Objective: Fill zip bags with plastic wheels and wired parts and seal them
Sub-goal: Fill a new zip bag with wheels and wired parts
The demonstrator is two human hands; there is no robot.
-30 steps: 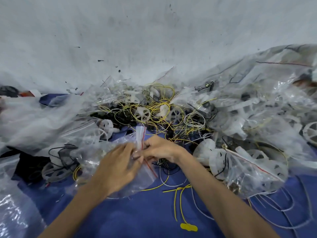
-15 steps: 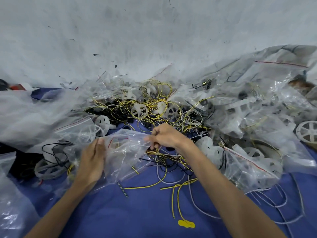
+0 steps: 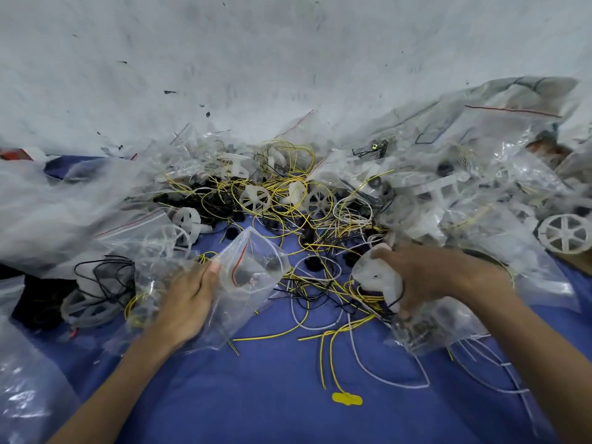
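My left hand [image 3: 189, 296] holds a clear zip bag [image 3: 253, 267] with a red seal line, its mouth open and facing up and away from me. My right hand [image 3: 416, 277] grips a white plastic wheel [image 3: 378, 277] with black and yellow wires trailing from it, to the right of the bag. A tangle of yellow, white and black wires [image 3: 320, 238] with more white spoked wheels [image 3: 254, 198] lies on the blue cloth [image 3: 272, 395] just beyond both hands.
Filled and empty clear bags [image 3: 480, 203] pile up at the right, with a loose wheel [image 3: 563, 233] at the far right. More bags [image 3: 48, 213] lie at the left. A yellow tag [image 3: 346, 398] on a wire sits near me. A grey wall rises behind.
My hands have parted from the bag's seal. The left keeps the bag, now open. The right has moved rightward and taken hold of a white wheel with wires.
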